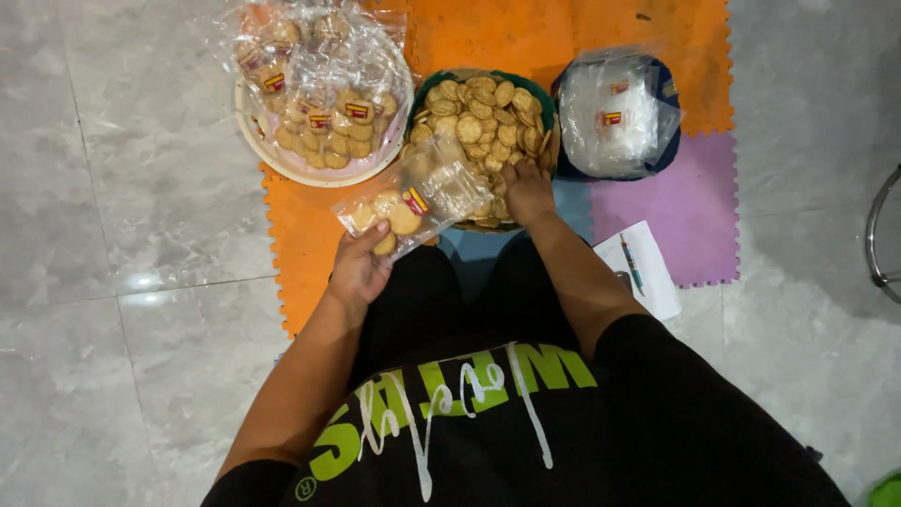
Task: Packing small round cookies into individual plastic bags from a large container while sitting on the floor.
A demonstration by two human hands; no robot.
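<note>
Foam mat [310, 235]; left hand [359, 268] gripping crinkly bag [418, 199]; right hand [528, 192] on round biscuits [483, 117].

I see a pale grey marble-look tile floor [122, 188], glossy, with a bright light glare near its left edge. Orange foam mat tiles [563, 33] and a purple one [690, 211] interlock at the top centre.

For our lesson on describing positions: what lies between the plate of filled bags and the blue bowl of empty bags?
In the head view, a green-rimmed basket of loose biscuits sits between them.
</note>
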